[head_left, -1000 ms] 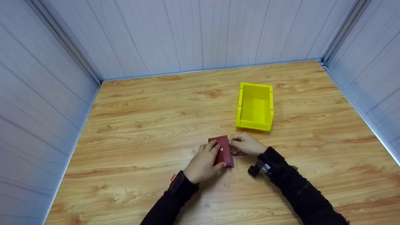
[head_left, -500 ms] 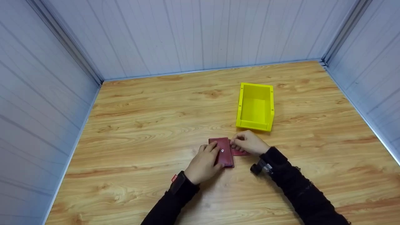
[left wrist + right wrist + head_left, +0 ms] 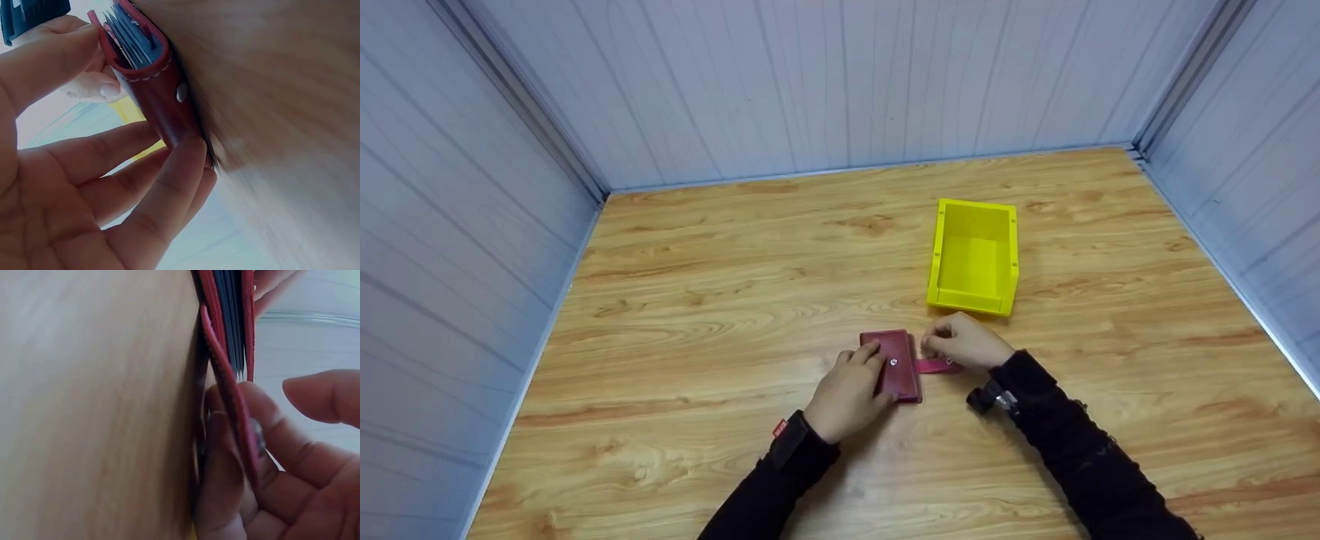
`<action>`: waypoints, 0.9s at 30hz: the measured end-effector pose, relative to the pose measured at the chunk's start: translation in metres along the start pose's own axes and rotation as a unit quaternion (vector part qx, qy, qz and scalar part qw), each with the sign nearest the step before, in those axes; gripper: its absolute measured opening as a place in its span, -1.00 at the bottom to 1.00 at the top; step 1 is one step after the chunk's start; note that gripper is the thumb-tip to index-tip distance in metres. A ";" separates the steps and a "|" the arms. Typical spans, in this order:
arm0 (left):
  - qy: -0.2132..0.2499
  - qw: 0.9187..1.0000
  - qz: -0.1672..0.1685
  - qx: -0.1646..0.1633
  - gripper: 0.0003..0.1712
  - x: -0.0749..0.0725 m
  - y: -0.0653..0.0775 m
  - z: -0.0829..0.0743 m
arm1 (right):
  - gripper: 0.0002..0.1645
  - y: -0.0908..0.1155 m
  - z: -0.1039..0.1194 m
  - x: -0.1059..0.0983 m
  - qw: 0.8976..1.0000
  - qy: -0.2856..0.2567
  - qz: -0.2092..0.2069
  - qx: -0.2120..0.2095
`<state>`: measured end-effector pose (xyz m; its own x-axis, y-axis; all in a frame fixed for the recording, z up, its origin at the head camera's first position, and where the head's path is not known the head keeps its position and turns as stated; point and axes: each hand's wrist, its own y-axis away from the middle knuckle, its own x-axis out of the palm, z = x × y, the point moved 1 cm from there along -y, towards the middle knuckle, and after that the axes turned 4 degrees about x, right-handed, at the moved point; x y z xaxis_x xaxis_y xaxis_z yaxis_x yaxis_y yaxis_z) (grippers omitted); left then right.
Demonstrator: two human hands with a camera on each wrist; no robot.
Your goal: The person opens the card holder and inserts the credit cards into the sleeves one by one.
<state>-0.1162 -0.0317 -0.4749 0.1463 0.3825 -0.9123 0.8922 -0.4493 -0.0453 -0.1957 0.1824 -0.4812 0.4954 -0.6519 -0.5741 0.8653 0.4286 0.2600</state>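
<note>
A dark red leather card holder (image 3: 901, 379) lies folded on the wooden table, with a snap stud on its upper face. My left hand (image 3: 844, 397) holds it down, thumb at the near end and fingers on the upper face and left side. In the left wrist view, several cards (image 3: 132, 42) show between its covers. From its right side sticks out a pinkish-red snap strap (image 3: 934, 366). My right hand (image 3: 964, 341) is at this strap. The right wrist view shows bent fingers (image 3: 222, 467) behind the strap, while the thumb (image 3: 320, 396) stays apart from it.
A yellow open-front bin (image 3: 969, 300) stands just beyond my right hand. White panel walls (image 3: 810, 90) enclose the table at the back and both sides.
My right hand has drawn slightly right, away from the card holder, and more of the strap shows, now tilted up. The top cover has settled flatter under my left hand, which stays nearly still.
</note>
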 end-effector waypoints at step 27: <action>0.010 1.000 -0.003 -0.012 -0.35 -0.001 0.000 0.005 | -0.71 0.000 0.005 0.006 0.996 -0.044 0.019 -0.073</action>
<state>-0.1180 -0.0360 -0.4755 0.1491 0.4012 -0.9038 0.9030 -0.4277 -0.0409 -0.1925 0.1748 -0.4809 0.5374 -0.6833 -0.4943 0.8290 0.5355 0.1612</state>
